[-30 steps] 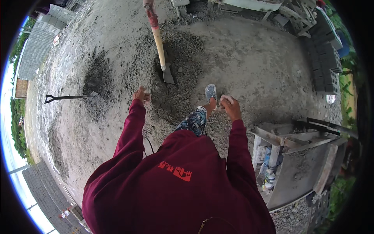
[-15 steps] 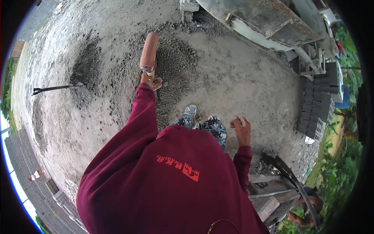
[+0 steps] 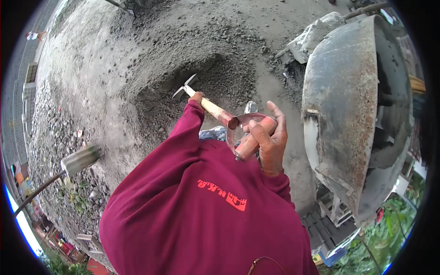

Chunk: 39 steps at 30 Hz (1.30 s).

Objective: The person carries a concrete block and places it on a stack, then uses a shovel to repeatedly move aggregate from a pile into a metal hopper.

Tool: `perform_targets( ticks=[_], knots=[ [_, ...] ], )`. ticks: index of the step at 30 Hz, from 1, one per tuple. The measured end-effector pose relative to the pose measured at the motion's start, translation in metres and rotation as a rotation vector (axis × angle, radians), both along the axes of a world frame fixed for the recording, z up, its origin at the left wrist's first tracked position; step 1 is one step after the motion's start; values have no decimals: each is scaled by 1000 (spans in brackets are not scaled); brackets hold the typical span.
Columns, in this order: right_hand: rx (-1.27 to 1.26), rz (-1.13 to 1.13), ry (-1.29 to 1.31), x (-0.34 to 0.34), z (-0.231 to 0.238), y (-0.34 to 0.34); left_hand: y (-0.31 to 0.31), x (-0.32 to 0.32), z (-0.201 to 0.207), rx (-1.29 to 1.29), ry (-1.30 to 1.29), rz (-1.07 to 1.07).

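A shovel (image 3: 214, 109) with a pale wooden shaft and a red D-shaped handle slants across in front of my body. My left hand (image 3: 197, 96) is closed round the lower shaft, close to the metal blade (image 3: 184, 87). Most of that blade is sunk in the heap of grey sand and gravel (image 3: 229, 68). At the other end, my right hand (image 3: 272, 144) is loosely around the handle's crossbar (image 3: 251, 143). Its thumb lies over the bar, and one finger sticks out above it.
A large rusty metal mixer drum (image 3: 341, 110) stands close on my right. To the left is a blurred grey tool head on a pole (image 3: 80, 160), over stony ground. Grey blocks (image 3: 323, 229) are stacked at the lower right. Another long handle (image 3: 117, 5) shows at the top left.
The shovel's handle has swung in toward my body, and its blade has come into view in the heap. My right hand has moved onto the handle. My view has turned toward the drum.
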State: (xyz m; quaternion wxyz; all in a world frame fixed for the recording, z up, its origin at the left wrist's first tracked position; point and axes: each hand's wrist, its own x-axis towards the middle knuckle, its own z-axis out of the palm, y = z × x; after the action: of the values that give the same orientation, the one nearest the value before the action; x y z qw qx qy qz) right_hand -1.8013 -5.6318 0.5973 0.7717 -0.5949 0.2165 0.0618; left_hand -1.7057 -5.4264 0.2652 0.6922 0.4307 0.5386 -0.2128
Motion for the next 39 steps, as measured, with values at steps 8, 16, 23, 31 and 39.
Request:
perform_targets(
  ticks=[8, 16, 23, 31, 39],
  knots=[
    [26, 440, 22, 179, 53, -141, -77, 4, 63, -42, -132, 626],
    [-98, 1026, -16, 329, -7, -111, -92, 26, -14, 49, -39, 1038],
    [-238, 1489, -208, 501, -67, -76, -149, 145, -56, 34, -65, 1356],
    [-152, 1758, -312, 663, -81, -49, -166, 269, -58, 231, 6, 1716],
    [-324, 1816, -21, 764, -40, -54, -208, 399, -23, 122, -30, 1811]
  ],
)
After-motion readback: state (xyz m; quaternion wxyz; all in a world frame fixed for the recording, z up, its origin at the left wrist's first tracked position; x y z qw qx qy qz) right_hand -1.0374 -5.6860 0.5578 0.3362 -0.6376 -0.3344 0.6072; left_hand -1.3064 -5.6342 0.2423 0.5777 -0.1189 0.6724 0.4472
